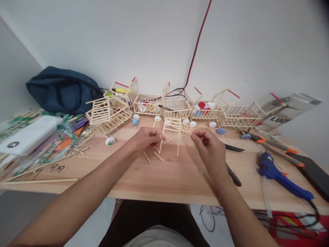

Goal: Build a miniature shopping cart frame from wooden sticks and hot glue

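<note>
My left hand (147,140) pinches one long leg of a small frame of thin wooden sticks (178,140) between thumb and forefinger. Two long legs and a few crosspieces make up this frame, held over the middle of the table. To its right, apart from it, my right hand (211,149) has thumb and fingers curled together; whether anything small is between the fingertips I cannot make out. Short cut sticks (158,156) lie on the wood just below my left hand. Behind the frame stands a row of stick-built carts, among them a middle cart (177,109).
On the right lie a blue glue gun (281,176), orange-handled pliers (280,151) and a black cutter (233,175). A white power bank (29,134) rests among stick packets on the left, before a dark blue bag (63,90). The table's front edge (154,201) is near me.
</note>
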`<control>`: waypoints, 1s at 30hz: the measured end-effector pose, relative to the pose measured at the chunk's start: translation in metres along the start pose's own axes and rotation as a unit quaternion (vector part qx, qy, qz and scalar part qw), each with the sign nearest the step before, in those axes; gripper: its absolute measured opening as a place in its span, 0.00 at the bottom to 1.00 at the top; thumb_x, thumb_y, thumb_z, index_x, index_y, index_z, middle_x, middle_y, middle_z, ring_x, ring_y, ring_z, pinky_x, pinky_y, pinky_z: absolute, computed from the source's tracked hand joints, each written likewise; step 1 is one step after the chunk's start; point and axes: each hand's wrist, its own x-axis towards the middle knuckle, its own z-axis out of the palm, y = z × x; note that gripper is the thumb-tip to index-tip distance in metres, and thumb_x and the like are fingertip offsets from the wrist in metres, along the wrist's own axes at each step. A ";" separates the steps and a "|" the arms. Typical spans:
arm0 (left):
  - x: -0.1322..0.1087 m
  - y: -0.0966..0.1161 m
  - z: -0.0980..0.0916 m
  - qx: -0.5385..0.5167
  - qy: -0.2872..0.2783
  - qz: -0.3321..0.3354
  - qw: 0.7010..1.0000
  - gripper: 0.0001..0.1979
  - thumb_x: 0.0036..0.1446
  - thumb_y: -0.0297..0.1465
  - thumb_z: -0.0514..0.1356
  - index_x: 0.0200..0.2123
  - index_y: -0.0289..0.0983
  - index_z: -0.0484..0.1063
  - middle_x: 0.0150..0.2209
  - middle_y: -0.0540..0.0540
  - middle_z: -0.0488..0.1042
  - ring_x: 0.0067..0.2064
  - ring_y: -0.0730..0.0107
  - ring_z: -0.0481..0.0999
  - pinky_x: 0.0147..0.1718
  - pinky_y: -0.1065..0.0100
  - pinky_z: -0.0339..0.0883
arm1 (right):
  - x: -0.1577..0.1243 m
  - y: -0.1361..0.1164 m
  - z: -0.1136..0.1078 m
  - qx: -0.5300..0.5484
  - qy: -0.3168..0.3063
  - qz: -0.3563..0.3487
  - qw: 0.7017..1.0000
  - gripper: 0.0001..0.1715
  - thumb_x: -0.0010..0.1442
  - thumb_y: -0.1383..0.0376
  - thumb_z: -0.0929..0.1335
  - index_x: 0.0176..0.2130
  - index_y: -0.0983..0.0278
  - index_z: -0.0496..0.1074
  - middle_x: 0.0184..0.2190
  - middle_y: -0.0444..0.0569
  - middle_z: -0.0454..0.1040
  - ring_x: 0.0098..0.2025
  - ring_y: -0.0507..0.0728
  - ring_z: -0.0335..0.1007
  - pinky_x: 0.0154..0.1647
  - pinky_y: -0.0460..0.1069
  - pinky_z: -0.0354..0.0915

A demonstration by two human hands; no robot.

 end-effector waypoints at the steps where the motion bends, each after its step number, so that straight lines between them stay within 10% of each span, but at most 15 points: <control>1: 0.000 -0.002 0.003 0.007 -0.001 0.000 1.000 0.16 0.40 0.38 0.69 0.26 0.30 0.75 0.18 0.51 0.66 0.19 0.80 0.62 0.20 0.75 0.53 | -0.002 -0.003 0.002 -0.028 -0.010 -0.039 0.999 0.07 0.61 0.60 0.65 0.35 0.61 0.71 0.31 0.45 0.73 0.33 0.54 0.66 0.36 0.49 0.60; 7: -0.001 -0.003 0.014 0.015 -0.006 -0.025 1.000 0.15 0.42 0.37 0.68 0.26 0.30 0.75 0.16 0.52 0.65 0.19 0.80 0.61 0.19 0.75 0.51 | -0.004 -0.014 0.012 -0.153 -0.049 -0.168 0.973 0.10 0.64 0.62 0.63 0.34 0.61 0.71 0.34 0.49 0.73 0.39 0.57 0.64 0.42 0.52 0.58; 30: -0.005 -0.001 0.024 0.042 -0.055 -0.009 0.998 0.10 0.50 0.34 0.63 0.25 0.32 0.70 0.18 0.53 0.66 0.20 0.81 0.63 0.21 0.76 0.55 | -0.006 -0.026 0.027 -0.271 -0.054 -0.195 0.941 0.12 0.65 0.63 0.63 0.33 0.61 0.73 0.32 0.49 0.70 0.36 0.57 0.57 0.38 0.52 0.49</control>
